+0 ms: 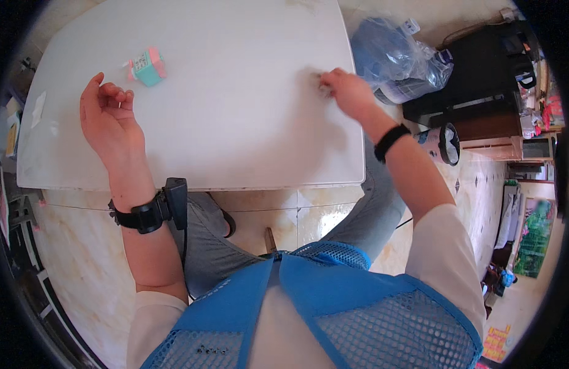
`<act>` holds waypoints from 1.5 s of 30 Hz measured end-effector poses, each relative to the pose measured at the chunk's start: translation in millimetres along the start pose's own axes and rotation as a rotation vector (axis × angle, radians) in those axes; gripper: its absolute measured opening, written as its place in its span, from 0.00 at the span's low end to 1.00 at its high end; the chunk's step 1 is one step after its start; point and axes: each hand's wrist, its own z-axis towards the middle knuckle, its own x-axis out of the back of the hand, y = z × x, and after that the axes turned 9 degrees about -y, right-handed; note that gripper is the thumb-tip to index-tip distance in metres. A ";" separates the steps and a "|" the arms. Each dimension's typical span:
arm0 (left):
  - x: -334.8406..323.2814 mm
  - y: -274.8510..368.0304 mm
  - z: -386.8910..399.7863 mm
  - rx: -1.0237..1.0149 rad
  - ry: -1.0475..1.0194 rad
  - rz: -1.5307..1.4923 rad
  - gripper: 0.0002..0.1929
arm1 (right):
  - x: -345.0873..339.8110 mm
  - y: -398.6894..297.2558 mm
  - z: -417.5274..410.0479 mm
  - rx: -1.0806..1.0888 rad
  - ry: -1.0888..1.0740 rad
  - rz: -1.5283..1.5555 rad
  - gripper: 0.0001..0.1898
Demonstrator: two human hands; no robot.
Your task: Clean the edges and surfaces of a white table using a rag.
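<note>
My left hand (113,121) is palm up with its fingers half curled over the left part of a white table (229,115); it holds nothing that I can see. Just beyond its fingertips a small turquoise and pink bottle (148,70) lies on its side, with a label bearing writing. Out to the right, my right hand (347,90) is near the table's right edge. Its fingers are pinched on a small, dark, blurred object (325,86), too unclear to name. A shadow falls on the tabletop beside it.
Large plastic water bottles (386,50) in clear wrap stand right of the table, by a black cabinet (469,83). A bin (439,144) with a dark rim stands on the tiled floor. A white paper piece (38,110) lies at the table's left edge.
</note>
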 end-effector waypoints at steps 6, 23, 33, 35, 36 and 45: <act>1.1 -0.8 0.7 -0.015 -0.042 -0.009 0.08 | 2.6 46.4 23.1 -0.249 0.095 -0.038 0.14; -4.7 -1.4 -2.5 -0.021 -0.026 0.058 0.10 | -14.9 18.0 -81.1 -0.047 0.018 0.223 0.11; 5.0 -5.7 7.2 -0.007 -0.040 0.063 0.09 | 7.4 73.3 76.8 -0.279 0.127 0.091 0.14; 7.5 -5.4 6.6 0.000 -0.064 0.052 0.10 | 3.8 75.0 70.1 -0.235 0.152 0.086 0.14; 4.6 -5.7 5.0 -0.006 -0.082 0.043 0.10 | 1.5 75.6 61.9 -0.196 0.179 0.077 0.14; 5.3 -2.7 1.1 -0.021 -0.070 0.034 0.09 | -15.6 -32.9 -130.1 0.268 -0.083 0.250 0.13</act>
